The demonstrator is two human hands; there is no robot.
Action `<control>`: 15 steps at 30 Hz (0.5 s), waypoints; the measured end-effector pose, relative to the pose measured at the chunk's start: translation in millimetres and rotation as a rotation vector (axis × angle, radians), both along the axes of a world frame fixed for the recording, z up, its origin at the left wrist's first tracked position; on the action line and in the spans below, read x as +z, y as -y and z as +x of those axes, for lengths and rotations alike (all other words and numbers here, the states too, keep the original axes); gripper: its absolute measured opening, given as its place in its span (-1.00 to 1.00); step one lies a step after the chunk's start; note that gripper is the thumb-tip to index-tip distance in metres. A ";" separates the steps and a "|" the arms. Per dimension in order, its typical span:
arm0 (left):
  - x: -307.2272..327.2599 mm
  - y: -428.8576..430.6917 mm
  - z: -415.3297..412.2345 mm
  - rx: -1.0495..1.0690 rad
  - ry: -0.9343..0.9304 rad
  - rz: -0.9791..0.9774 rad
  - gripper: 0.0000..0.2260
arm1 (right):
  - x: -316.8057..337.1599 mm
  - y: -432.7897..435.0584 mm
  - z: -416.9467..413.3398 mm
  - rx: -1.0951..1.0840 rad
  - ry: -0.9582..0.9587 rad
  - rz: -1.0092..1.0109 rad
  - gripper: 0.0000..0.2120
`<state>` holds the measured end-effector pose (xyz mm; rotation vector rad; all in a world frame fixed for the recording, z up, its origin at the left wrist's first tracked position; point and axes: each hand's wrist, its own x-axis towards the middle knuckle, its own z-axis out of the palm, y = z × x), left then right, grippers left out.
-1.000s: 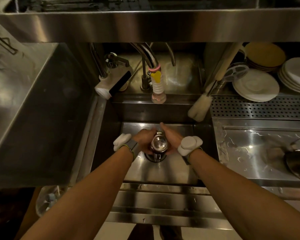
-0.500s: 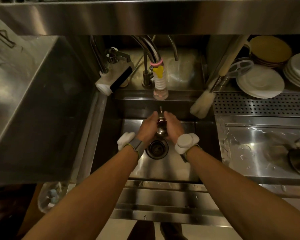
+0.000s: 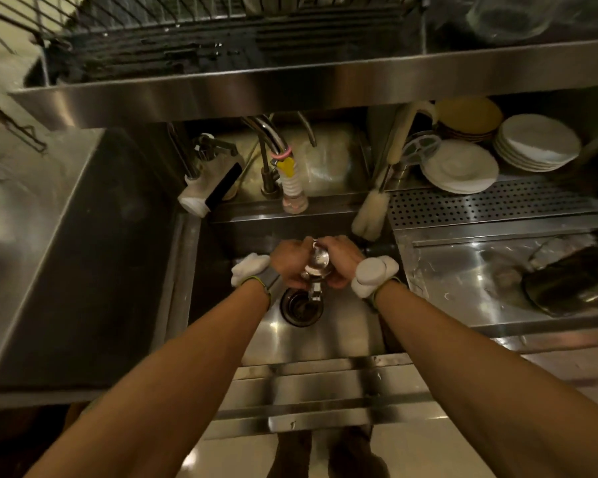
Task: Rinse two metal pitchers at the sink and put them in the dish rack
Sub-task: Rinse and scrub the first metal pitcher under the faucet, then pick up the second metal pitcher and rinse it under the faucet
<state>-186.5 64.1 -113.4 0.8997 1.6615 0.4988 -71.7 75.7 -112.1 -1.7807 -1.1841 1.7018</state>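
Note:
A small shiny metal pitcher [image 3: 316, 262] is held over the sink basin [image 3: 325, 336], just above the drain [image 3: 301, 307] and below the faucet hose [image 3: 292, 188]. My left hand [image 3: 290, 262] wraps its left side and my right hand [image 3: 339, 258] wraps its right side. Its handle points down toward me. A second, darker metal pitcher [image 3: 573, 288] lies on its side on the wet drainboard at the right. The wire dish rack [image 3: 194, 32] sits on the shelf overhead.
A steel shelf edge [image 3: 325, 81] overhangs the faucet. Stacked white plates [image 3: 537, 143] and saucers [image 3: 460, 167] stand back right behind a perforated strip [image 3: 491, 205]. A bottle brush [image 3: 370, 212] leans at the sink's back right corner. A soap dispenser [image 3: 209, 191] sits back left.
Both hands have kept hold of the pitcher and turned it between them over the drain. The head camera tilted up, bringing the overhead dish rack into view.

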 end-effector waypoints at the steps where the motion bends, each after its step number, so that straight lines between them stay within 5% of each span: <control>1: 2.2 -1.5 -0.6 0.010 0.000 -0.013 -0.57 | 5.7 -1.0 0.6 0.018 0.009 0.021 -0.75; 8: 56.9 -6.8 58.2 -0.052 -0.207 0.180 -0.42 | 61.6 -7.5 55.7 0.049 0.147 0.180 -0.67; 15: 81.6 3.1 160.4 -0.016 -0.033 0.191 -0.46 | 93.5 2.0 155.3 0.040 0.162 0.233 -0.59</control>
